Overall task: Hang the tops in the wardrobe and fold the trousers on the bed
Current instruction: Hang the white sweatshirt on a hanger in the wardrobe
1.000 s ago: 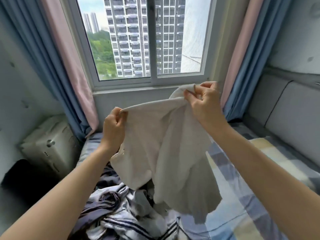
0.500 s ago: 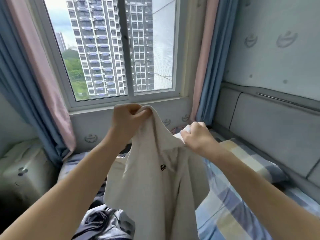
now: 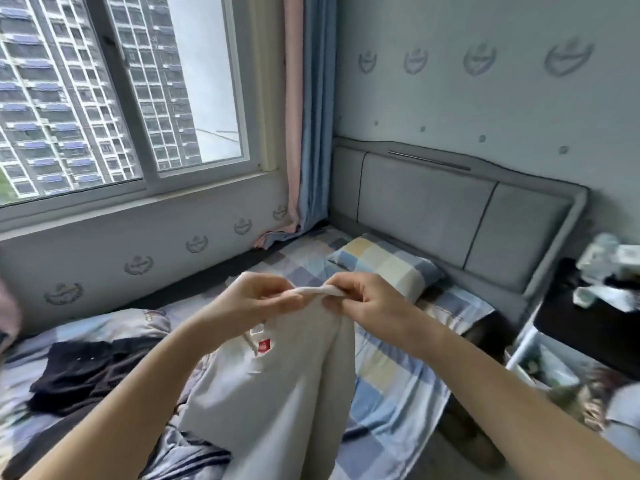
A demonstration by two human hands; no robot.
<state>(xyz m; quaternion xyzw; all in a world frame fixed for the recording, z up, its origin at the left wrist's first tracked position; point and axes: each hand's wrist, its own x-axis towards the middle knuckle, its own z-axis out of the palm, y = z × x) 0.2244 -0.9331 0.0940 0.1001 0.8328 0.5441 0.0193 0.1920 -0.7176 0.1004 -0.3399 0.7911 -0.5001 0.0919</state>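
Note:
A cream white top [image 3: 277,393] with a small red label hangs in front of me over the bed [image 3: 391,386]. My left hand [image 3: 249,303] and my right hand [image 3: 363,303] pinch its upper edge close together, at chest height. The cloth drapes down between my forearms. A dark garment [image 3: 79,372] lies spread on the bed at the left. A striped dark-and-white garment [image 3: 187,459] is bunched at the bottom, partly hidden by the top and my left arm. No wardrobe is in view.
A checked pillow [image 3: 384,265] lies against the grey padded headboard [image 3: 450,216]. A dark bedside table [image 3: 588,327] with clutter stands at the right. The window [image 3: 121,98] and pink-blue curtain [image 3: 308,116] are behind the bed.
The view has swung right toward the headboard. My hands have come closer together on the top's upper edge, and the top now shows a red label.

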